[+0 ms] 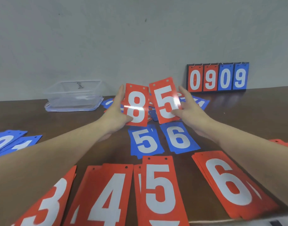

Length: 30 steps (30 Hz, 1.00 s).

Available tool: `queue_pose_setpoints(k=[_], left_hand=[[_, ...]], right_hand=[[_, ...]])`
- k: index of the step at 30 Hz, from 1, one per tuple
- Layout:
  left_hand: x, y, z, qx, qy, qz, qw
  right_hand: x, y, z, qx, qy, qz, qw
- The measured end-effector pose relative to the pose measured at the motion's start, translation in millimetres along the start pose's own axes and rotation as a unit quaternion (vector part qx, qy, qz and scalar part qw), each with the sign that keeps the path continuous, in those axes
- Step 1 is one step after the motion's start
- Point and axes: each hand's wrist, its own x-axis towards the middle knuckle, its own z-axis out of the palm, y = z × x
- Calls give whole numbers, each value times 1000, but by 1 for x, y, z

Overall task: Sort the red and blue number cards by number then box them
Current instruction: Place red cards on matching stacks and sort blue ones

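Observation:
My left hand (117, 110) holds a red 8 card (137, 104) upright above the table, thumb on its lower front. My right hand (190, 110) holds a red 5 card (166, 100) beside it, thumb across the card's face. Behind and under both cards lies a loose heap of red and blue cards (200, 102). Sorted piles lie nearer me: blue 5 (144, 141), blue 6 (179, 137), red 3 (47, 207), red 4 (107, 196), red 5 (159, 190), red 6 (229, 181). A clear plastic box (74, 95) stands at the back left.
A flip scoreboard (217, 77) reading 0909 leans on the wall at the back right. Blue card piles (11, 141) lie at the left edge, and a red card (283, 143) shows at the right edge. The brown table (262, 115) ends at the grey wall.

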Motion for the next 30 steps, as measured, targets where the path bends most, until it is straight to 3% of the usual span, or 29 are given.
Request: queue_pose_setpoints(k=[8, 12, 17, 21, 26, 30], left_hand=[[-62, 11, -18, -83, 21, -67, 994], [-89, 17, -23, -113, 29, -85, 990], [-116, 25, -27, -106, 38, -67, 991], [-135, 29, -25, -85, 33, -57, 994], [-157, 38, -22, -126, 27, -42, 991], [-173, 46, -22, -146, 13, -24, 989]], right_hand=[[-54, -33, 12, -18, 52, 75, 996], [-76, -42, 10, 8, 22, 97, 995], [-116, -51, 11, -84, -11, 155, 984], [-147, -57, 17, -93, -51, 166, 980], [-168, -60, 38, -211, -65, 127, 967], [-177, -60, 50, -397, -104, 78, 909]])
